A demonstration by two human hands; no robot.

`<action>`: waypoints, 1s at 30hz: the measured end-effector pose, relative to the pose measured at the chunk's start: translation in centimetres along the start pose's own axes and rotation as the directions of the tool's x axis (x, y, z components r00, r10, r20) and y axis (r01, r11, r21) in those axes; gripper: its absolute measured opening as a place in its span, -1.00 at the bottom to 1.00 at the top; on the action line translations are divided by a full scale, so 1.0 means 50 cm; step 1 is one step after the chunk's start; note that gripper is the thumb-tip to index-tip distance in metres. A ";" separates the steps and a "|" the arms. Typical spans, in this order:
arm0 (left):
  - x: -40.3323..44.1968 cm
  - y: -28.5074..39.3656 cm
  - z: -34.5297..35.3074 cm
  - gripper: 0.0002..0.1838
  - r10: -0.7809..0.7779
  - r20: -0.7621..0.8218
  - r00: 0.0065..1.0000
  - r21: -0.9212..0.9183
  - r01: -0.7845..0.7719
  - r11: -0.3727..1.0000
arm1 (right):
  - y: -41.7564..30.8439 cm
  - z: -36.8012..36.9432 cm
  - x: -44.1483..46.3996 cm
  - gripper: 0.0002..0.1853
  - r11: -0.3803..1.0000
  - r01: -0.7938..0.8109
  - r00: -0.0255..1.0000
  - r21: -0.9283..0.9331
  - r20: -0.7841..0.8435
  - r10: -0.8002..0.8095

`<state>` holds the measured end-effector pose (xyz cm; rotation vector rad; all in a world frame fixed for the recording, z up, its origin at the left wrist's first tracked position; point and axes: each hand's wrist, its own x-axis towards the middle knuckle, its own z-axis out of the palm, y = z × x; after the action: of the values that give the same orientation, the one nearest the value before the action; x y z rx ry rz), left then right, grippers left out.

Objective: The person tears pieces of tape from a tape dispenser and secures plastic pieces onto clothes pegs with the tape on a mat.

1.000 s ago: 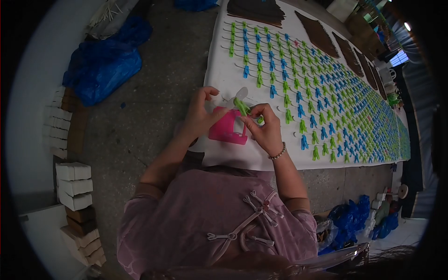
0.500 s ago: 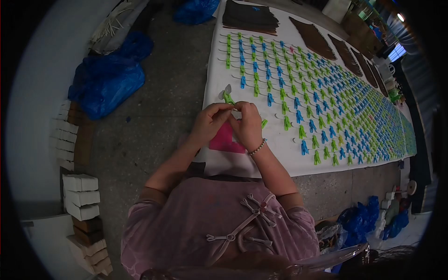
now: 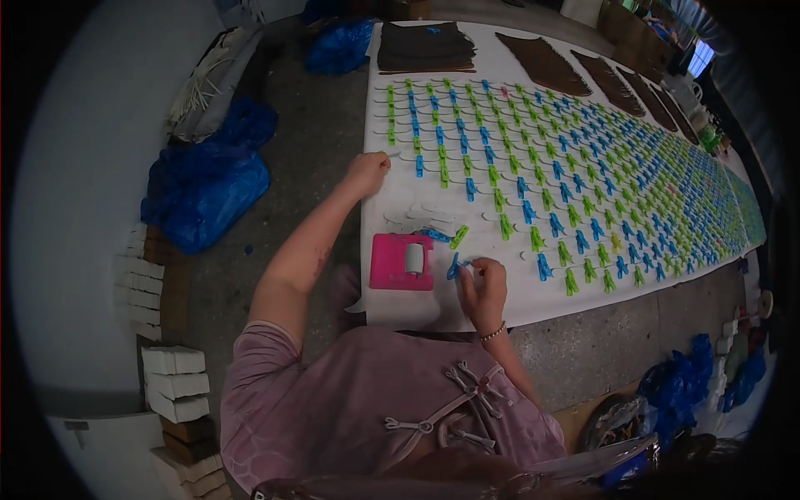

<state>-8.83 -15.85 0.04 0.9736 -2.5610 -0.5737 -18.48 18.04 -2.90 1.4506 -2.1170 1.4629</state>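
Note:
My left hand is closed at the table's left edge, below the first column of clips. A pale curved strip sticks out past its fingertips, and a hint of green shows under them; most of the green clothespin is hidden by the fingers. My right hand pinches a blue clothespin just above the white table near its front edge. Beside it lie a loose green clothespin and loose blue clothespins. Left of my right hand sits a pink holder with a white roll.
Rows of green and blue clothespins with pale strips spread across the white table. Loose pale strips lie behind the pink holder. Dark fringed pieces line the far side. Blue bags and white stacks stand left.
My hands have parted. The left moved away toward the table's left edge with the green clothespin; the right came back toward me and now holds a blue clothespin. The pink holder is uncovered.

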 end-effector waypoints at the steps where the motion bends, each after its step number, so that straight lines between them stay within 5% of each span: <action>1: 0.014 -0.005 0.006 -0.85 -0.007 0.027 1.000 0.016 0.006 1.000 | 0.003 0.000 -0.016 -0.73 0.999 -0.039 0.999 0.013 0.021 0.038; 21: 0.076 0.017 0.020 -0.79 0.008 0.133 0.991 0.161 -0.029 0.987 | 0.006 0.000 -0.012 -0.82 0.997 0.002 1.000 0.072 -0.005 -0.002; 30: -0.019 0.072 -0.066 -0.69 0.106 0.222 0.969 0.328 -0.176 0.928 | 0.007 0.003 -0.012 -0.84 0.998 -0.012 1.000 0.069 -0.012 0.013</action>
<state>-8.68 -13.58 4.44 0.8607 -2.9528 -0.1895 -18.41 18.28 -3.56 1.4500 -2.0917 1.5607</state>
